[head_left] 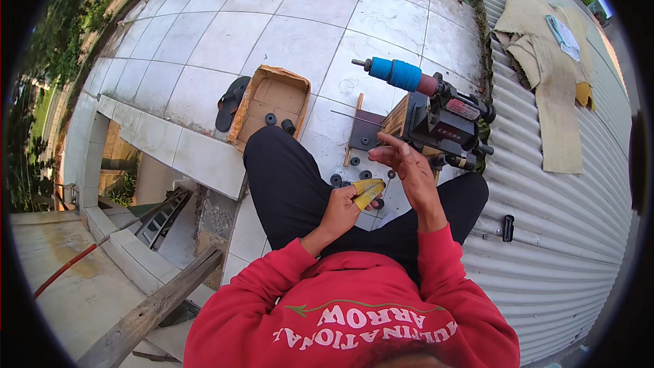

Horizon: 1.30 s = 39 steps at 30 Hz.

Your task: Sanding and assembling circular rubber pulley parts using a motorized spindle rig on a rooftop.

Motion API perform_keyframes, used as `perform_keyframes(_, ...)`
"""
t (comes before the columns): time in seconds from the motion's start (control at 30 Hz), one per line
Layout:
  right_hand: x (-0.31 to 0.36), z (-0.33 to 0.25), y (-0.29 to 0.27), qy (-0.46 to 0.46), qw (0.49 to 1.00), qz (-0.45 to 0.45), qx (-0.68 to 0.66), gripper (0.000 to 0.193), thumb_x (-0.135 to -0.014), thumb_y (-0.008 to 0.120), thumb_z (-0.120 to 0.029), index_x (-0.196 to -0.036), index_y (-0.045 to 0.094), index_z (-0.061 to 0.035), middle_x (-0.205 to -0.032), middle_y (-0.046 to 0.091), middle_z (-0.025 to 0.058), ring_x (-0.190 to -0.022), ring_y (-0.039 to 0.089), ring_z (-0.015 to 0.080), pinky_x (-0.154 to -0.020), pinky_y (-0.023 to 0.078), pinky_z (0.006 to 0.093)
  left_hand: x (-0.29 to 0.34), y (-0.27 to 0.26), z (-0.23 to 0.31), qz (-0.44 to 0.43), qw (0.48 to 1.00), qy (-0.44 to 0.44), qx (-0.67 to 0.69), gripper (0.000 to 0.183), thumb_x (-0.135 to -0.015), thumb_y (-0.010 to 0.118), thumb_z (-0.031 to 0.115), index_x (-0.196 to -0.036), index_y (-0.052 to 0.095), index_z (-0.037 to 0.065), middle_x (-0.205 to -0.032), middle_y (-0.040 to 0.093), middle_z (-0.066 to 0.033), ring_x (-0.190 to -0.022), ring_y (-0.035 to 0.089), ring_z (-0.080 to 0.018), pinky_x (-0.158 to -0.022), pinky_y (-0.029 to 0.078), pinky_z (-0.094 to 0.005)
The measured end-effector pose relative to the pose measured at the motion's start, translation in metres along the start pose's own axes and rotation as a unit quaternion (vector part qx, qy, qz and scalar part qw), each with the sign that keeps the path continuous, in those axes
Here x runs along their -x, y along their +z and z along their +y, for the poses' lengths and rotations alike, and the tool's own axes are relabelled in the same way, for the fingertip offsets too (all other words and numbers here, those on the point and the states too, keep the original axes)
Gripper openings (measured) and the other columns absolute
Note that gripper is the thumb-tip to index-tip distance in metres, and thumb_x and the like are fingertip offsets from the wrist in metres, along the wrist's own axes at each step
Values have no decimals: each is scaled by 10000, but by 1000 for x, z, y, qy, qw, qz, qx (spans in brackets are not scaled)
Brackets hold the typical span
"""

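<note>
My left hand (344,209) is in front of my lap, with yellow wraps (368,191) on its fingers. Those fingers are pressed together; whatever they pinch, if anything, is too small to make out. Just right of it, my right hand (410,174) is raised with its fingers stretched and apart, holding nothing. Several small black round parts (336,180) lie on the tiles between my knees. Beyond my right hand stands a dark motor-driven machine (446,123). Its spindle, pointing left, carries a blue wrapped roll (395,73) and a reddish-brown section (427,84).
A shallow cardboard box (276,95) with black cylindrical parts sits beyond my left knee, beside a dark sandal (232,103). A brown plate (366,131) lies near a thin rod. Corrugated sheeting (545,232) with burlap (555,119) borders the right. The tiled ledge (204,163) drops off at left.
</note>
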State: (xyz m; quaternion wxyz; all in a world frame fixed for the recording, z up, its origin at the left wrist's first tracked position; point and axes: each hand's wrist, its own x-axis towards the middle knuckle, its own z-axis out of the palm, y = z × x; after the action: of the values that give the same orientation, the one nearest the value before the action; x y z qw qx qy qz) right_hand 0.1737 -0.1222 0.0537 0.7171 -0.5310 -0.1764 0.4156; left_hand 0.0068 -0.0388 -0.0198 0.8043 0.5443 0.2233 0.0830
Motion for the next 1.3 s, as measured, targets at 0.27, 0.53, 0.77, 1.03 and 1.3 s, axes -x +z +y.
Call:
perform_keyframes(0.27, 30, 6, 9, -53, 976, -2, 209, 233, -1044, 660, -133, -1228, 785, -68, -822, 716, 3, -718, 615, 53, -644, 480, 233, 14, -67, 23, 133, 983, 99, 74, 425, -1062, 594, 57, -1476, 552, -28, -1425, 613, -70, -1318, 542, -128, -1127, 383, -281)
perform_keyframes(0.53, 56, 43, 26, -151, 915, -59, 370, 246, -967, 684, -66, -1197, 773, -64, -873, 752, 124, -797, 721, 255, -739, 540, 363, -28, -24, 97, 29, 995, 93, 33, 360, -1105, 487, 96, -1432, 581, -20, -1327, 696, -137, -1235, 665, -209, -1122, 462, -343)
perform_keyframes(0.77, 73, 21, 9, -305, 765, -91, 559, 254, -933, 736, -135, -1153, 737, -9, -1100, 741, 171, -1032, 699, 361, -910, 567, 429, -19, -3, 74, 43, 995, 86, 22, 247, -1069, 599, 116, -1273, 694, 14, -899, 690, 4, -674, 529, -19, -594, 405, -175)
perform_keyframes(1.03, 66, -70, -101, -338, 718, 240, 559, 397, -935, 690, -38, -1331, 665, -13, -1343, 660, 191, -1241, 627, 372, -1075, 484, 425, 0, -10, 43, 75, 995, 59, 1, 265, -1030, 626, 73, -1274, 708, 10, -872, 685, 40, -614, 444, 11, -548, 342, -181)
perform_keyframes(1.3, 32, -49, -160, -307, 667, 214, 644, 420, -864, 718, 5, -1281, 698, -46, -1191, 712, 149, -1167, 650, 365, -1026, 498, 450, 7, -16, 29, 49, 995, 70, -54, 262, -1045, 613, 95, -1277, 719, 37, -865, 691, 49, -596, 450, 17, -533, 343, -175)
